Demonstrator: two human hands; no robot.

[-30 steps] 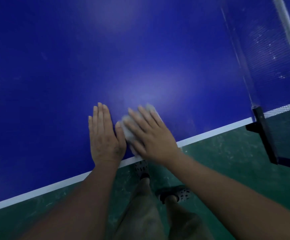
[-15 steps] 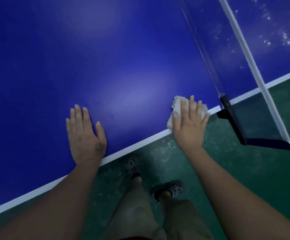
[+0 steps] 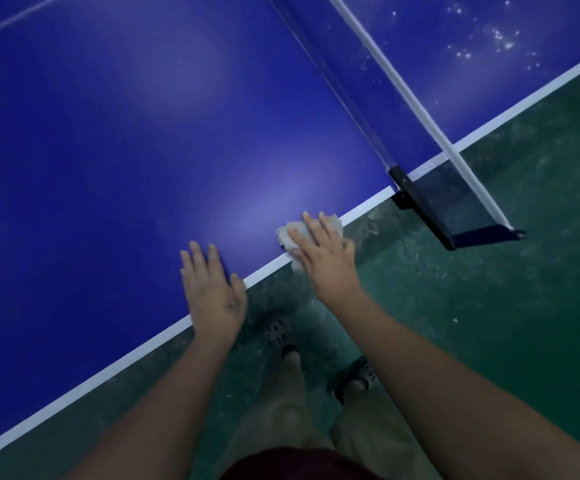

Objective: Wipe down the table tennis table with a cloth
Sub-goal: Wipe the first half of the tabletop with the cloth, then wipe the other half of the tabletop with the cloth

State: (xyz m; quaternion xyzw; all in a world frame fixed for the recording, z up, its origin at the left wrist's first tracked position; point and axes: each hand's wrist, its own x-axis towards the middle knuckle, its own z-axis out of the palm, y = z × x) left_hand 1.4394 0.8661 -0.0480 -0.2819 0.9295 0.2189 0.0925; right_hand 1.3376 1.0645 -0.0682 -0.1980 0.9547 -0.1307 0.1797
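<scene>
Pressing the cloth (image 3: 286,233) flat, right hand (image 3: 326,259) lies uncurled on the table (image 3: 125,140), over its white edge line (image 3: 264,270); cloth hangs past the edge under the palm. Left hand (image 3: 212,292) flat, holding nothing, beside it on the left. Net clamp (image 3: 420,206) near on the right; open blue top ahead. Cloth mostly hidden under that hand.

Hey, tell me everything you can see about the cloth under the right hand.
The cloth is a small, whitish, crumpled rag of soft-looking fabric. It lies on the blue table at its near edge, across the white border line, a bit of it seemingly past the edge. The right hand presses on it with straight fingers, hiding its middle.
</scene>
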